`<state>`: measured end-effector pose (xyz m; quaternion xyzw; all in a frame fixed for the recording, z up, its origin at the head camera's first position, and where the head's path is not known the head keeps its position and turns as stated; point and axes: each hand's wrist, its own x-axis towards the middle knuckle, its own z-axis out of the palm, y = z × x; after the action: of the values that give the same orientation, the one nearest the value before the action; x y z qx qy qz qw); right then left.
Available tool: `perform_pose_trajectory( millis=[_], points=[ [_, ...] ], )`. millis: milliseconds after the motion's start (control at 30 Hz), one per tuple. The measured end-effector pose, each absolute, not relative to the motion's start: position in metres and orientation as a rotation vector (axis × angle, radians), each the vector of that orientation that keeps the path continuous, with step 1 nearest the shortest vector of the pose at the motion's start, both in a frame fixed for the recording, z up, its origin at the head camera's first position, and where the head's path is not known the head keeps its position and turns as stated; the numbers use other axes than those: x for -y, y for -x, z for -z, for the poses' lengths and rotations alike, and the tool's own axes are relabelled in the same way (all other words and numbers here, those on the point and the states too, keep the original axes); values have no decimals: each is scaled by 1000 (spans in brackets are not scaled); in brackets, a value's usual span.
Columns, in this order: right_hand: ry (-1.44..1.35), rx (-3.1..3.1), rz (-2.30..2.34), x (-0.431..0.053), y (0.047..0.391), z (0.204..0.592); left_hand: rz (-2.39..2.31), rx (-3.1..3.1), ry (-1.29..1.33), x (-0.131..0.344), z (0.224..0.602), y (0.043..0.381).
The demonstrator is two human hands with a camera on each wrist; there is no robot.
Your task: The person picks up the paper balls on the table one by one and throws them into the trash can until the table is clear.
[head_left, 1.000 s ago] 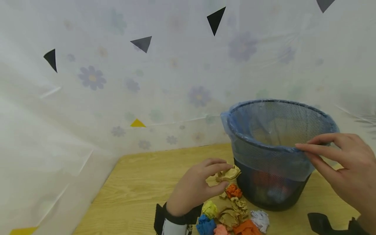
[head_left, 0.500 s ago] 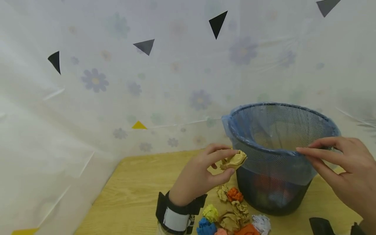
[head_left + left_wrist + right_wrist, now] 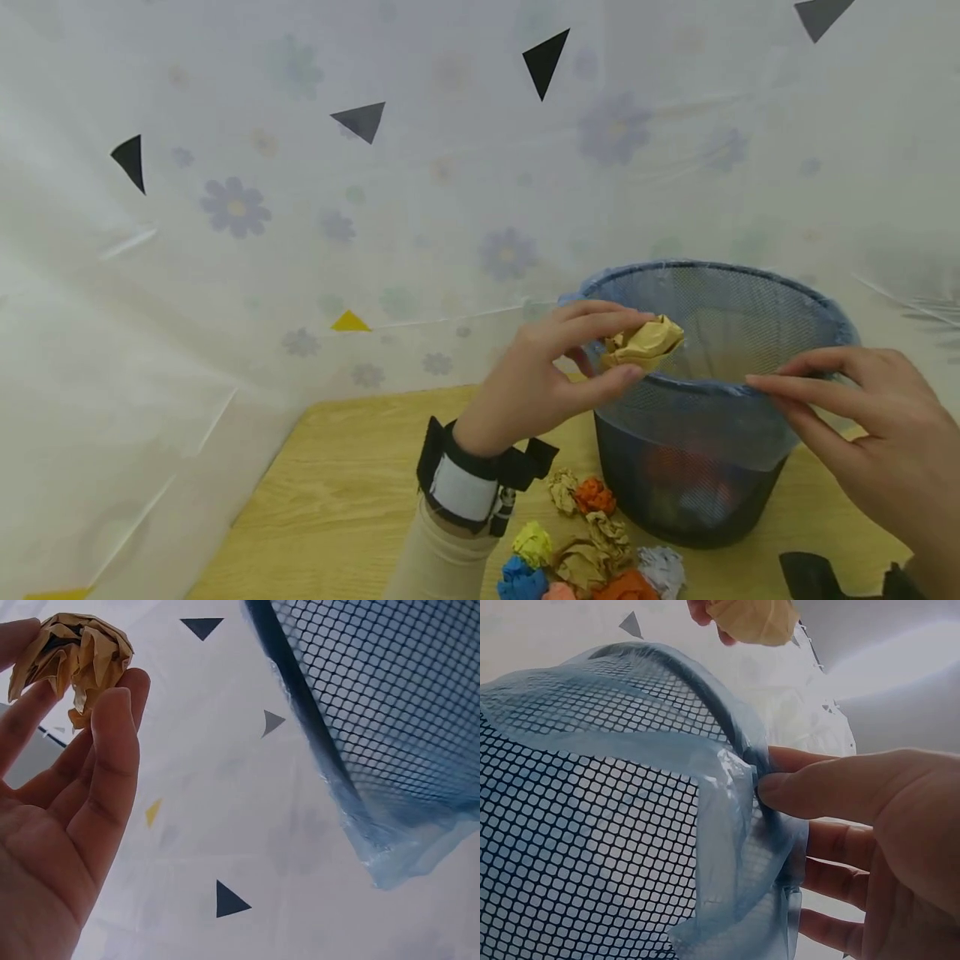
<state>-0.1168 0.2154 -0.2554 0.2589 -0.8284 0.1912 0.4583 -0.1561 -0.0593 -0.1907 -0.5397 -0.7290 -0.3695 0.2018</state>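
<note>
A crumpled brown paper ball (image 3: 647, 342) is pinched between the thumb and fingers of my left hand (image 3: 551, 371), raised at the near left rim of the bin. In the left wrist view the same paper ball (image 3: 75, 660) sits at the fingertips, apart from the blue bin liner (image 3: 397, 847). The black mesh wastebasket (image 3: 675, 492) stands upright, its blue plastic liner folded over the rim. My right hand (image 3: 877, 417) pinches the rim and liner at the near right side. In the right wrist view its thumb (image 3: 787, 791) presses on the lined rim (image 3: 739, 735).
Several crumpled paper balls lie on the wooden table (image 3: 337, 467) in front of the bin: yellow (image 3: 532, 543), blue (image 3: 522, 577), orange (image 3: 595, 496), white (image 3: 662, 571) and brown (image 3: 581, 562). Coloured shapes show through the bin's lower wall. A white flowered sheet (image 3: 420, 208) hangs behind.
My left hand has lifted the brown paper ball off the table area, up and to the right, to the bin's rim. The right hand keeps its hold on the rim.
</note>
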Motion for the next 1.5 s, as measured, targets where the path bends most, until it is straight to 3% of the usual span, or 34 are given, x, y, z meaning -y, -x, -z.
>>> perform_pose_trajectory(
  millis=[833, 1167, 1500],
  points=[
    [-696, 1948, -457, -201, 115, 248, 719, 2355, 1494, -2, 114, 185],
    [-737, 1964, -465, -195, 118, 249, 598, 2737, 1484, -13, 119, 206],
    [-758, 1926, -487, -195, 121, 249, 475, 2842, 1486, -12, 122, 202]
  ],
)
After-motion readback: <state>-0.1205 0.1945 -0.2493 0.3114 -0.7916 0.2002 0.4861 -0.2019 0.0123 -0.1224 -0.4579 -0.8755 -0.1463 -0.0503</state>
